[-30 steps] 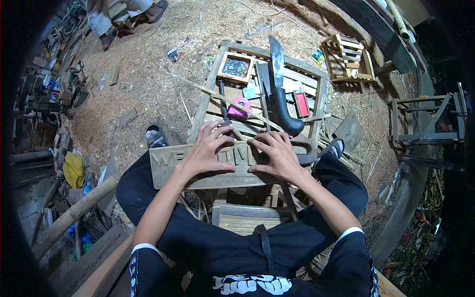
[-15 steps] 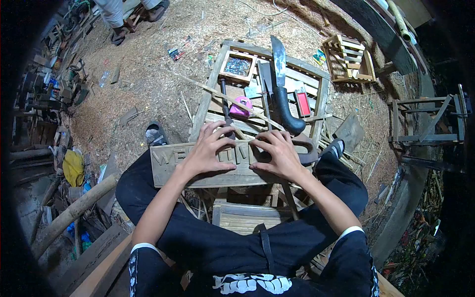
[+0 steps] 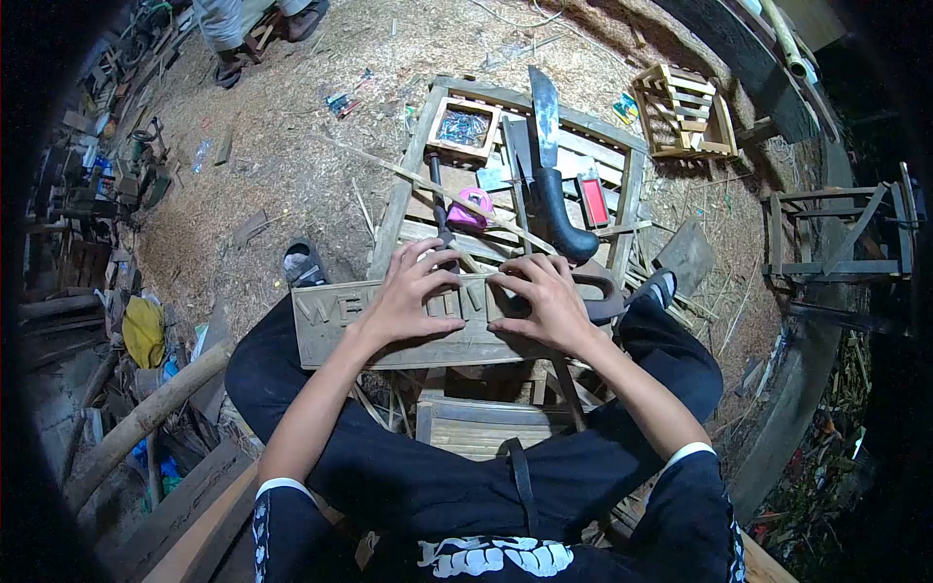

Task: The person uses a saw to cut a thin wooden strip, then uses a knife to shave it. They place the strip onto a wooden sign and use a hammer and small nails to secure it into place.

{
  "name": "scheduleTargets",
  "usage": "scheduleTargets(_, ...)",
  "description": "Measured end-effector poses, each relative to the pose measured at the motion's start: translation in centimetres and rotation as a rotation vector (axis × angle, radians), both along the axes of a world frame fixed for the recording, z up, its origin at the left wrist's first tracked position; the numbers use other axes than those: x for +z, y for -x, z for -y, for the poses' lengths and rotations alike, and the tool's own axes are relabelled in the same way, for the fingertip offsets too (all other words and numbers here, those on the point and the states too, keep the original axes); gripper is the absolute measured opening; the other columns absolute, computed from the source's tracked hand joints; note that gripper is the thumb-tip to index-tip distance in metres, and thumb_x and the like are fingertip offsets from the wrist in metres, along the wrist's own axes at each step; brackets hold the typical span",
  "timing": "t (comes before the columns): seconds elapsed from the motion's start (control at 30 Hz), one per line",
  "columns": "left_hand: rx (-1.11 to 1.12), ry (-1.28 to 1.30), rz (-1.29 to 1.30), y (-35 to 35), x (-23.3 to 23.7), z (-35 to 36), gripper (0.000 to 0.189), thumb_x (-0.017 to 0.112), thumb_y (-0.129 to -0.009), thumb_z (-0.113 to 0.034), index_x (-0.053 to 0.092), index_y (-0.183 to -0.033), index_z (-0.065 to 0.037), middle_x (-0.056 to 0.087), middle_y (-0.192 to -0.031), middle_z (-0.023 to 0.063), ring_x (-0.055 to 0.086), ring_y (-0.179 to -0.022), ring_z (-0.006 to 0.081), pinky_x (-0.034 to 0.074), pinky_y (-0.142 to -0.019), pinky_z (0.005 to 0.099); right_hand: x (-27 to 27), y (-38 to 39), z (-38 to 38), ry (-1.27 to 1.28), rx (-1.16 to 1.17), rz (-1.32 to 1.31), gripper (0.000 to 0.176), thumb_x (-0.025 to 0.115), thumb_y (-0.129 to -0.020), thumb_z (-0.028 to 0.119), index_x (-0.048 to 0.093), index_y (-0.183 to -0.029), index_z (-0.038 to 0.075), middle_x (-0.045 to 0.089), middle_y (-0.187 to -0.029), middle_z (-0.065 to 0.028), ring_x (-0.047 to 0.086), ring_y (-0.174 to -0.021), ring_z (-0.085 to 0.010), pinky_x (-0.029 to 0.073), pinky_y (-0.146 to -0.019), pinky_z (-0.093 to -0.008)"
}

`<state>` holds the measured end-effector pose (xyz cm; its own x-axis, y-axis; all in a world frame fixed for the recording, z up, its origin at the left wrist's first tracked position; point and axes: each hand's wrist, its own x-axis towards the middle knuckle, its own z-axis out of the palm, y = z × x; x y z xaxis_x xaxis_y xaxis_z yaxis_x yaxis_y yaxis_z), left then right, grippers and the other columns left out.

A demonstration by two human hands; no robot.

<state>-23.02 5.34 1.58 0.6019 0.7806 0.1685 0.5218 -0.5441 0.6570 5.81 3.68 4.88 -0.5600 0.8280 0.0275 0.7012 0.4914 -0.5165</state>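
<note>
A wooden board (image 3: 466,352) with raised letters lies across the front of the slatted wooden table, above the person's lap. My left hand (image 3: 411,299) rests on its middle, thumb and fingers apart around part of the lettering. Beside it, my right hand (image 3: 544,303) touches the board with thumb and fingers also spread. The letters W and E (image 3: 335,309) show left of my left hand, and more letter strips (image 3: 476,299) stand between the hands. Other letters are covered by the hands.
On the slatted table (image 3: 391,219) are a large knife (image 3: 550,146), a pink tape measure (image 3: 470,209), a box of nails (image 3: 464,128), a red-and-black case (image 3: 593,201) and a chisel-like tool (image 3: 437,189). A slatted crate (image 3: 724,126) stands back right. Another person's feet (image 3: 306,21) show at top left.
</note>
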Motion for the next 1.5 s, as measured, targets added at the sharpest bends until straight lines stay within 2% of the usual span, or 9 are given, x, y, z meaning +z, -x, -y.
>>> scheduleTargets(0.23,-0.004,-0.041,0.021,-0.4,0.0,-0.1,0.054,0.095,-0.069,-0.042,0.075,-0.109,-0.011,0.061,-0.147,0.0084,0.044,-0.148,0.0332,0.028,-0.123,0.0549,0.2,0.2,-0.1,-0.005,0.006,0.012,0.07,0.091,-0.074,0.049,0.073,-0.131,0.013,0.066,-0.133,-0.0073,0.058,-0.127,-0.0274,0.038,-0.11,-0.047)
scheduleTargets(0.33,0.001,-0.05,0.016,-0.5,0.2,-0.1,0.053,0.094,-0.07,-0.042,0.074,-0.107,-0.011,0.062,-0.145,0.0094,0.044,-0.147,0.0335,0.029,-0.123,0.0555,0.1,0.3,0.0,0.039,-0.046,-0.041,0.065,0.089,-0.077,0.049,0.074,-0.129,0.013,0.067,-0.131,-0.0075,0.059,-0.126,-0.0269,0.037,-0.11,-0.0471)
scheduleTargets(0.6,0.002,-0.036,0.017,-0.7,0.1,-0.1,0.051,0.093,-0.071,-0.043,0.074,-0.106,-0.011,0.062,-0.146,0.0093,0.044,-0.147,0.0338,0.029,-0.123,0.056,-0.1,1.2,0.0,0.012,-0.104,0.012,0.042,0.084,-0.084,0.047,0.075,-0.109,0.014,0.07,-0.125,-0.0037,0.06,-0.122,-0.0264,0.037,-0.106,-0.0463)
scheduleTargets(0.8,0.001,-0.047,0.015,-0.6,0.1,-0.1,0.053,0.092,-0.072,-0.045,0.075,-0.108,-0.01,0.062,-0.146,0.0096,0.044,-0.147,0.0335,0.029,-0.123,0.0558,-0.2,1.4,0.0,0.02,-0.106,0.01,0.037,0.083,-0.086,0.041,0.075,-0.109,0.013,0.07,-0.123,-0.0036,0.06,-0.122,-0.0265,0.039,-0.104,-0.0477)
scheduleTargets(0.93,-0.001,-0.041,0.013,-0.6,0.3,0.0,0.053,0.092,-0.072,-0.044,0.075,-0.108,-0.01,0.062,-0.146,0.0099,0.044,-0.147,0.0336,0.029,-0.123,0.0555,-0.4,0.9,-0.1,0.023,-0.088,-0.011,0.046,0.085,-0.083,0.048,0.075,-0.113,0.016,0.07,-0.126,-0.0025,0.059,-0.123,-0.0249,0.036,-0.105,-0.0469)
scheduleTargets(1.0,-0.004,-0.03,0.014,-0.5,0.3,0.0,0.053,0.092,-0.072,-0.044,0.075,-0.108,-0.01,0.062,-0.146,0.01,0.044,-0.147,0.0336,0.028,-0.123,0.0554,0.1,0.6,-0.2,0.043,-0.052,-0.038,0.061,0.089,-0.074,0.053,0.074,-0.121,0.016,0.069,-0.129,-0.004,0.059,-0.125,-0.0258,0.036,-0.108,-0.0478)
scheduleTargets(1.03,-0.003,-0.033,0.012,-0.5,0.3,0.0,0.053,0.092,-0.072,-0.044,0.075,-0.108,-0.01,0.062,-0.145,0.0102,0.044,-0.147,0.0337,0.028,-0.123,0.0553,0.1,0.5,-0.1,0.045,-0.052,-0.037,0.061,0.089,-0.074,0.053,0.074,-0.121,0.016,0.069,-0.129,-0.004,0.059,-0.125,-0.0258,0.036,-0.108,-0.0478)
scheduleTargets(1.1,-0.004,-0.035,0.01,-0.6,0.2,0.0,0.053,0.093,-0.072,-0.044,0.074,-0.108,-0.01,0.062,-0.145,0.0104,0.044,-0.147,0.0338,0.028,-0.123,0.0553,0.0,0.5,-0.1,0.038,-0.034,-0.006,0.073,0.091,-0.067,0.056,0.073,-0.125,0.016,0.068,-0.131,-0.0054,0.058,-0.126,-0.0269,0.036,-0.109,-0.0484)
scheduleTargets(1.5,-0.032,-0.04,-0.02,-0.4,0.4,-0.1,0.055,0.094,-0.069,-0.041,0.076,-0.113,-0.012,0.061,-0.149,0.0069,0.043,-0.149,0.0321,0.028,-0.124,0.0536,0.2,0.5,0.0,0.036,-0.03,-0.015,0.069,0.093,-0.07,0.042,0.073,-0.129,0.014,0.068,-0.133,-0.0067,0.059,-0.126,-0.0269,0.037,-0.11,-0.0472)
